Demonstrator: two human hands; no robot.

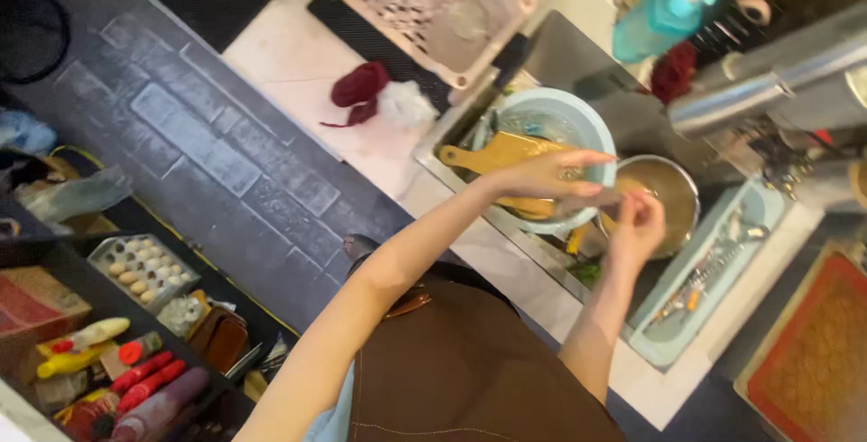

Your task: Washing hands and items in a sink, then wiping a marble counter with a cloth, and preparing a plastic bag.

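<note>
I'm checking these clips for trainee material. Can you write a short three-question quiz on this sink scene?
1. True or false: the wooden board lies in the pale blue basin.
2. What stands nearest the right hand: A) the metal pot, B) the pink basket, C) the egg tray?
3. What colour is the cloth on the counter?

Key: 1 true. 2 A. 3 dark red. The left hand is over the basin.
</note>
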